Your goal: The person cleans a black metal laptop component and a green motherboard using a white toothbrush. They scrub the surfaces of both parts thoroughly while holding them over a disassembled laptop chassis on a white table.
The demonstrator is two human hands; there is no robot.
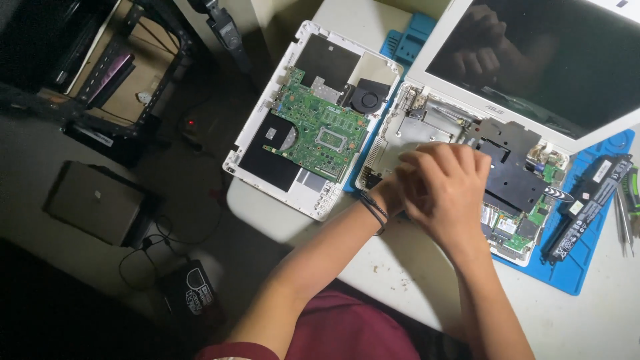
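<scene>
Both hands meet over the inside of an opened white laptop point(427, 123) whose dark screen point(533, 60) is tilted back. My right hand point(447, 187) lies on top with curled fingers, above the laptop's near left part. My left hand point(390, 193), with a black band at the wrist, is mostly hidden beneath it. Whether either hand holds anything is hidden. A black metal plate point(513, 180) and small green boards point(527, 223) show just right of the hands.
Left of the hands lies a second white laptop shell point(253, 143) with a green motherboard point(317, 130) and black fan point(368, 99). A blue mat point(580, 267) carries a long black battery point(587, 207) and thin tools point(623, 213). A grey laptop point(93, 200) and black adapter point(193, 290) lie on the floor.
</scene>
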